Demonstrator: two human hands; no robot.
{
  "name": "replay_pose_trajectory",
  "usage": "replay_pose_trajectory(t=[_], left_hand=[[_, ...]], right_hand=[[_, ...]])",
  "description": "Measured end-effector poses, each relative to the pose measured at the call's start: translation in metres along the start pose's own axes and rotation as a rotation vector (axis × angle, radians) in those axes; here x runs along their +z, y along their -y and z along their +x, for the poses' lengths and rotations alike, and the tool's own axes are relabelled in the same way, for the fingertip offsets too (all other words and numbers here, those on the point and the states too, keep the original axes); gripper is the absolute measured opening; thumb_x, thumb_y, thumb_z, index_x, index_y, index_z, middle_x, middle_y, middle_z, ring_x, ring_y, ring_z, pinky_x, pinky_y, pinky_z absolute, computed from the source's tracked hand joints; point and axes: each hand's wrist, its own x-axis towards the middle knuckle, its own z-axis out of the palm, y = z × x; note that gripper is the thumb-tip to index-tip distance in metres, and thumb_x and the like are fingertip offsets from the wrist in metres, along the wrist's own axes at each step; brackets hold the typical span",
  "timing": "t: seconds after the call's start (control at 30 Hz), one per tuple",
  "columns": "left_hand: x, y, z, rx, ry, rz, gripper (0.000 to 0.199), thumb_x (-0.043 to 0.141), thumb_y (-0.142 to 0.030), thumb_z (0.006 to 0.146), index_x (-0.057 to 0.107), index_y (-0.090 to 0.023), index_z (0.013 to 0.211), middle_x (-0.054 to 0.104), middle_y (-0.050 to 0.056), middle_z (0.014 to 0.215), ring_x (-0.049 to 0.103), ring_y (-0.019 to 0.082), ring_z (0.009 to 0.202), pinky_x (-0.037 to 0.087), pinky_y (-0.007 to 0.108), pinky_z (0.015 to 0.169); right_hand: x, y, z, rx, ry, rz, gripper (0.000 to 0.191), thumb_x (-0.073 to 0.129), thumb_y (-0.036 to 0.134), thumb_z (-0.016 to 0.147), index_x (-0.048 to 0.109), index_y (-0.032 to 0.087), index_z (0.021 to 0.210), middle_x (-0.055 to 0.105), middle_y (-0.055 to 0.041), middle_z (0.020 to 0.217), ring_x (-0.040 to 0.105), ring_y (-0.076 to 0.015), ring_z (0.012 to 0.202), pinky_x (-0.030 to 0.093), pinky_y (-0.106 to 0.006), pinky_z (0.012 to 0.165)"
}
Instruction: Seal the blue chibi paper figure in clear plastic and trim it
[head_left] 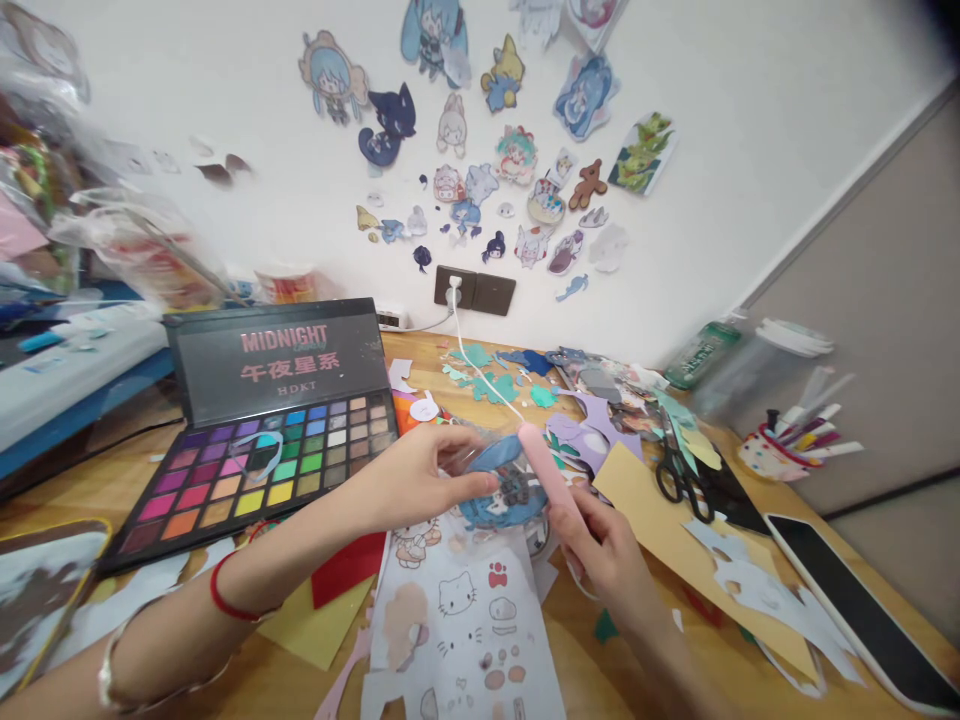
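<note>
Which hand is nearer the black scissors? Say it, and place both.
Right. The right hand, gripping the pink corded tool, is left of the scissors; the left hand, at the blue cutout, is farther left.

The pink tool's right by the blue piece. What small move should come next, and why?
I'd probably ease the left hand slightly farther from the pink tool while keeping hold of the blue piece. The right hand has the tool close by, and a white cord runs from the wall socket towards it, so it may be powered.
</note>
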Motion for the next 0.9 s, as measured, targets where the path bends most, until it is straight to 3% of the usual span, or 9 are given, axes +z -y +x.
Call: replay_pose_trajectory(t=[0.13, 0.3, 0.5, 0.6, 0.73, 0.9], left_hand=[[0.0, -0.006, -0.004, 0.072, -0.079, -0.081, 0.04, 0.068, -0.031, 0.074, 0.059, -0.02, 0.112, 0.066, 0.005, 0.113, 0.06, 0.02, 0.103, 0.045, 0.036, 0.091], [-0.003, -0.008, -0.008, 0.297, -0.061, 0.077, 0.024, 0.067, -0.026, 0.078, 0.066, -0.019, 0.101, 0.07, 0.006, 0.104, 0.062, 0.019, 0.098, 0.048, 0.034, 0.089], [-0.011, 0.003, -0.005, 0.716, -0.01, 0.291, 0.03, 0.072, -0.024, 0.075, 0.063, -0.017, 0.103, 0.07, 0.008, 0.098, 0.061, 0.02, 0.098, 0.046, 0.037, 0.093], [-0.012, -0.001, -0.007, 0.838, 0.005, 0.583, 0.028, 0.061, -0.025, 0.084, 0.058, -0.015, 0.111, 0.068, 0.01, 0.104, 0.057, 0.021, 0.105, 0.042, 0.038, 0.097], [-0.009, -0.008, -0.012, 0.862, -0.005, 0.991, 0.026, 0.042, -0.023, 0.094, 0.058, -0.009, 0.109, 0.067, 0.012, 0.101, 0.055, 0.023, 0.102, 0.037, 0.04, 0.097], [-0.001, -0.007, -0.012, 0.82, 0.0, 1.247, 0.027, 0.038, -0.028, 0.095, 0.06, -0.011, 0.092, 0.062, 0.007, 0.083, 0.052, 0.022, 0.084, 0.034, 0.042, 0.096]], right_hand=[[0.003, 0.004, -0.005, -0.238, -0.097, -0.367, 0.021, 0.052, 0.038, 0.083, 0.058, 0.019, 0.076, 0.048, 0.0027, 0.057, 0.042, -0.0125, 0.053, 0.034, -0.025, 0.05], [0.005, -0.002, -0.01, -0.452, -0.189, -0.516, 0.017, 0.057, 0.031, 0.081, 0.058, 0.017, 0.09, 0.061, -0.0017, 0.067, 0.054, -0.0148, 0.054, 0.042, -0.027, 0.051], [-0.005, -0.007, -0.006, -0.774, -0.336, -0.753, 0.021, 0.061, 0.025, 0.078, 0.056, 0.015, 0.096, 0.067, -0.0073, 0.068, 0.061, -0.0197, 0.057, 0.045, -0.03, 0.052], [-0.012, -0.008, -0.004, -0.85, -0.33, -0.842, 0.022, 0.059, 0.025, 0.078, 0.058, 0.014, 0.097, 0.068, -0.0082, 0.068, 0.062, -0.0202, 0.057, 0.045, -0.03, 0.051], [-0.019, -0.009, -0.002, -0.867, -0.273, -0.91, 0.023, 0.057, 0.029, 0.079, 0.062, 0.012, 0.095, 0.07, -0.0104, 0.071, 0.063, -0.0202, 0.058, 0.046, -0.03, 0.051], [-0.025, -0.003, 0.0, -0.895, -0.258, -0.982, 0.022, 0.054, 0.03, 0.081, 0.064, 0.014, 0.091, 0.07, -0.0089, 0.07, 0.062, -0.0186, 0.057, 0.046, -0.029, 0.051]])
